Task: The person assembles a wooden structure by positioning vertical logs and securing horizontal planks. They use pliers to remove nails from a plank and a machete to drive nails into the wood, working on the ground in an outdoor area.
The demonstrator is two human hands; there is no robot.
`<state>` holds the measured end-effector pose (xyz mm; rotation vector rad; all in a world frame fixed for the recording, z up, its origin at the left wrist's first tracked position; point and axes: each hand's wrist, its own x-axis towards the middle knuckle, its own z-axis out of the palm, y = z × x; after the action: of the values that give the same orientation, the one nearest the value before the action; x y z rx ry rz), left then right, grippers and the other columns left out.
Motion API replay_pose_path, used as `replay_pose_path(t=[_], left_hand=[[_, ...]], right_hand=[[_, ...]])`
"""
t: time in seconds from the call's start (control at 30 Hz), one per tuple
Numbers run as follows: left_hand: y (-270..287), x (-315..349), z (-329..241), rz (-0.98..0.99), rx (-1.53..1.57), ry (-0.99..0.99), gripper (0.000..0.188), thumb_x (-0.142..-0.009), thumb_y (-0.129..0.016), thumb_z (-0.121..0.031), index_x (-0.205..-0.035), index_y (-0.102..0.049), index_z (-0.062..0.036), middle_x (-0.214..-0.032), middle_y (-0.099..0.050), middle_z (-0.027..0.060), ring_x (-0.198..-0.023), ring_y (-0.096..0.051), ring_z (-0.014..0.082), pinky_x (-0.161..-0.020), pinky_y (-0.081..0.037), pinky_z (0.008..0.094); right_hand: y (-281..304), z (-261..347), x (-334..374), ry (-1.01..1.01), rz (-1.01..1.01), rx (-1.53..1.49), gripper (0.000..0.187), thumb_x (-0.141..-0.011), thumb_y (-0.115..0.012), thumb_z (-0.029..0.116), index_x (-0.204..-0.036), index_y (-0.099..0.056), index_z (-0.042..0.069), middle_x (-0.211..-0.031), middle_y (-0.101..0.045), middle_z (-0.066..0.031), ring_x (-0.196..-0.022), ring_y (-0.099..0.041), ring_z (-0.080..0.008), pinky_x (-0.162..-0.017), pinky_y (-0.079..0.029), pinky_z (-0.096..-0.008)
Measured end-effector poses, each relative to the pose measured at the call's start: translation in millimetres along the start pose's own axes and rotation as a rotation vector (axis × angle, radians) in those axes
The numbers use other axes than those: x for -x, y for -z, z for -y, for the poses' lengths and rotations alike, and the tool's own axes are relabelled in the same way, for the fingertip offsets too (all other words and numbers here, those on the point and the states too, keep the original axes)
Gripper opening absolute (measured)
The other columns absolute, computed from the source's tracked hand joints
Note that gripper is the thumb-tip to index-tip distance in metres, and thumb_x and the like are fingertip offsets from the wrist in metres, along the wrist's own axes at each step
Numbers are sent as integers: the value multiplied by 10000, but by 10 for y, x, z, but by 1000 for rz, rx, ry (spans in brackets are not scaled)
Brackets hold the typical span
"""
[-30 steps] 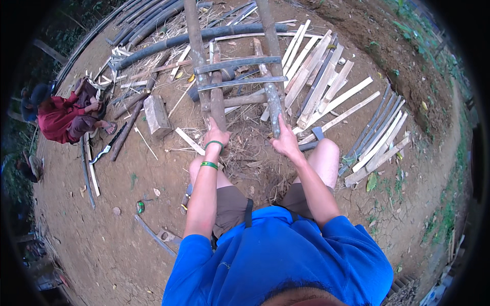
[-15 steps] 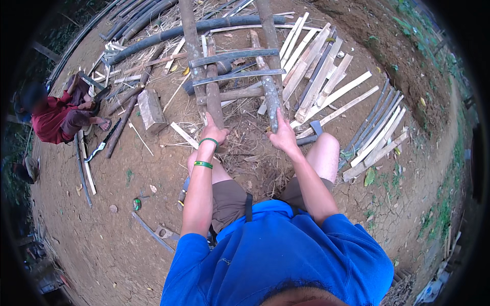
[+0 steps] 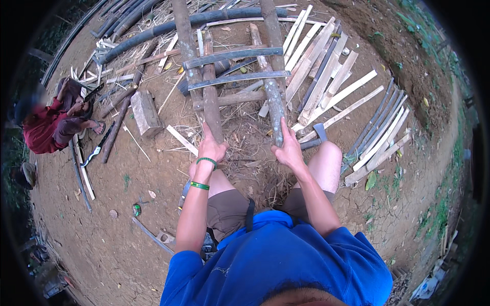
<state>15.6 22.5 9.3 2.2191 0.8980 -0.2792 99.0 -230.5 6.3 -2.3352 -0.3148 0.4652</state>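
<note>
My left hand is closed round the near end of a round wooden pole, index finger stretched along it. Closed on the near end of a second, mottled pole is my right hand, its index finger also pointing along the wood. A round wooden crosspiece and two split bamboo slats span the frame ahead of my hands. Beyond the slats, two longer poles run to the top of the picture. My fingers' undersides are hidden.
At left sits a person in a red top, holding a dark-bladed tool. A wooden block, a curved saw and a tape measure lie on the ground. Pale split strips fan out at right, near an axe head.
Both hands, still on the poles, appear slightly lower in the picture. The frame looks a little larger, and the whole view has shifted slightly.
</note>
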Motion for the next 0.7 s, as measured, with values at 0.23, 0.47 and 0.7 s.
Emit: replay_pose_path(t=[0.23, 0.47, 0.7], left_hand=[[12, 23, -57, -37, 79, -30, 1116, -740, -767, -194, -1596, -63, -59, -1251, -616, 334, -1144, -637, 426, -1001, -501, 436], [-76, -129, 107, -60, 79, -35, 1138, -713, -789, -177, -1596, -80, -61, -1223, -639, 313, -1098, -662, 410, -951, -533, 429], [-44, -106, 240, -111, 73, -46, 1124, -701, -803, -190, -1585, -117, -86, -1219, -643, 305, -1129, -640, 433, -1002, -493, 445]], right_hand=[[-138, -176, -134, 49, -163, -184, 1003, -730, -760, 157, -1584, -236, 101, -1327, -573, -251, -1233, -575, -360, -1053, -438, -401], [-48, -140, -190, -80, 14, -337, 943, -735, -794, 218, -1522, -311, 24, -1273, -626, -234, -1169, -610, -322, -1033, -441, -380], [-36, -427, -742, -272, 53, -403, 626, -1044, -390, 519, -1370, -579, 19, -1206, -674, -179, -1080, -626, -254, -948, -470, -398]])
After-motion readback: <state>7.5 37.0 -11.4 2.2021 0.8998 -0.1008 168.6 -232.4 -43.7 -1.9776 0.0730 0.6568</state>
